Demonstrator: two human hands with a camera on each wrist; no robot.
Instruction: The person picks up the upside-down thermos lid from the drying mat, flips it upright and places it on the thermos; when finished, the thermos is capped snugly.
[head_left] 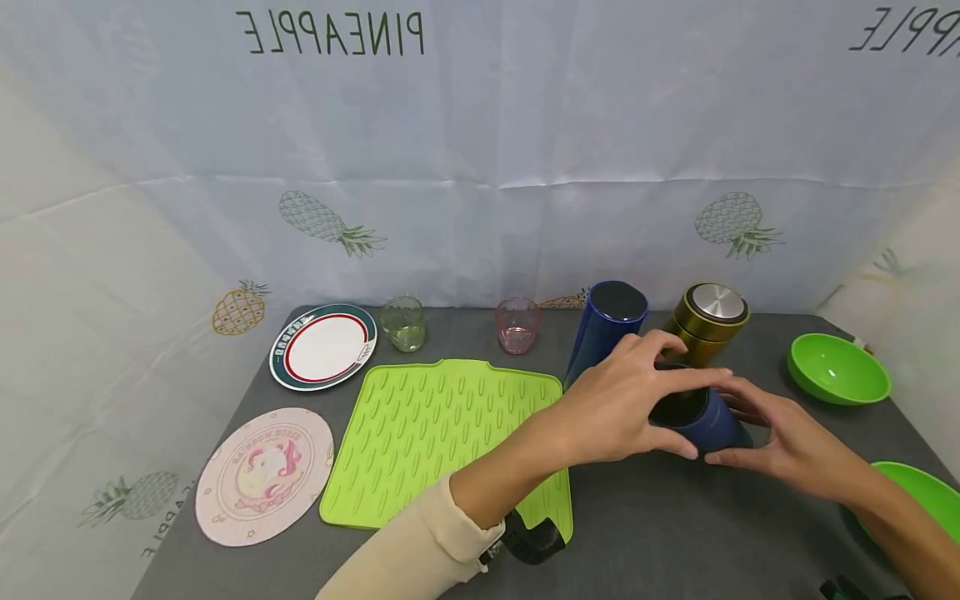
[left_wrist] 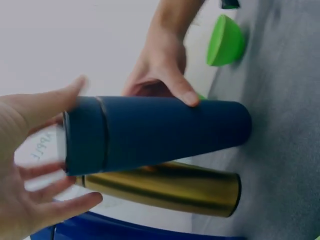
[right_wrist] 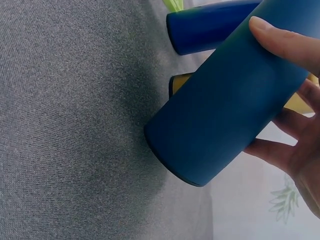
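My right hand (head_left: 780, 429) grips the side of a matte blue thermos (head_left: 708, 429), thumb on one side and fingers on the other. Its flat base (right_wrist: 172, 157) is close over the grey tabletop, and the body leans in the right wrist view. Over the thermos's upper end my left hand (head_left: 630, 404) spreads in a wide arc, thumb at one side of the lid (left_wrist: 85, 135) and fingers apart at the other. A thin seam separates lid from body. Directly behind stands a gold thermos (head_left: 693, 333) with a silver top; a glossy blue thermos (head_left: 596, 342) stands to its left.
A lime-green ridged mat (head_left: 442, 433) lies under my left forearm. Left of it are a white plate (head_left: 322, 346) and a round pink mat (head_left: 266, 475). A green glass (head_left: 405, 325) and pink glass (head_left: 517, 327) stand behind. Two green bowls (head_left: 840, 371) sit at right.
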